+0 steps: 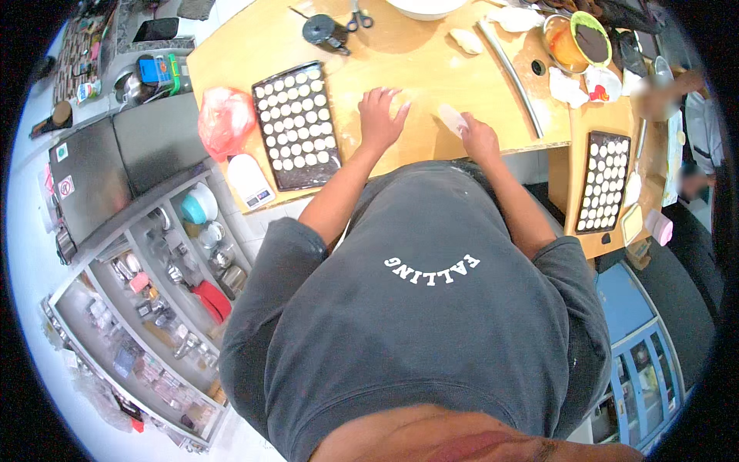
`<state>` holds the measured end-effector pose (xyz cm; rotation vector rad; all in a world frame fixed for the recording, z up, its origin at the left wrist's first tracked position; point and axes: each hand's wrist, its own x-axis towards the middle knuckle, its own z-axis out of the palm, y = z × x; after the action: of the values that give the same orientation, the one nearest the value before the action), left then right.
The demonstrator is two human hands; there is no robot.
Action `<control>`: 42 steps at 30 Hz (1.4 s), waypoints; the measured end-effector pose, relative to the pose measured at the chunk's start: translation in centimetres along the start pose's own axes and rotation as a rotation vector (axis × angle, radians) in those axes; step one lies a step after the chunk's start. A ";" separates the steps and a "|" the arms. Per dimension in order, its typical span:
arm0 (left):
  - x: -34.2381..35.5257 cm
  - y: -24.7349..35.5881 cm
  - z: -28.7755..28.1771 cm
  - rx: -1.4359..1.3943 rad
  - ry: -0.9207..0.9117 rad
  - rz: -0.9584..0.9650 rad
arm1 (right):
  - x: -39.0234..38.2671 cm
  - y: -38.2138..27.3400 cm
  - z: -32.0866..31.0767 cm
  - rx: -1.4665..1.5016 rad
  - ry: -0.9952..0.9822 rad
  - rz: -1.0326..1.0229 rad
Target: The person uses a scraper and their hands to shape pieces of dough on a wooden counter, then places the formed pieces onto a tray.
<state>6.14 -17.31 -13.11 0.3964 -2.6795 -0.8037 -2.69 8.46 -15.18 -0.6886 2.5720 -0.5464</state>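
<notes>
My left hand (382, 119) hovers at or rests on the wooden table (416, 73), fingers spread and nothing in them. A flat, whitish, translucent scraper (451, 118) is held in my right hand (480, 140), its blade pointing up and left toward the table's middle. Left of my left hand lies a dark baking tray (312, 177) with rows of small pale dough rounds (300, 160). Whether the scraper touches the tabletop, I cannot tell.
Beside the tray are a pink plastic bag (223, 123) and a white kitchen scale (248, 179). Scissors (359, 17), a dough piece (466, 41) and a metal rod (510, 77) lie farther back. Rightward, another filled tray (612, 137) sits near a co-worker's hand (668, 98).
</notes>
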 end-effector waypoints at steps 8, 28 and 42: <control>15.8 10.5 14.0 0.107 -0.288 -0.043 | 2.3 9.9 -7.9 0.095 0.104 0.136; 5.8 18.8 4.4 -0.806 -0.190 -0.544 | 1.5 -1.4 -14.7 1.258 0.113 -0.132; -0.7 15.4 -4.9 -1.150 -0.066 -0.474 | -4.0 -14.2 -13.4 1.273 0.184 -0.457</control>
<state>5.96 -7.10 -0.62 0.6658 -1.7135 -2.2667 -0.71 2.79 3.82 -0.6946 1.5973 -2.1436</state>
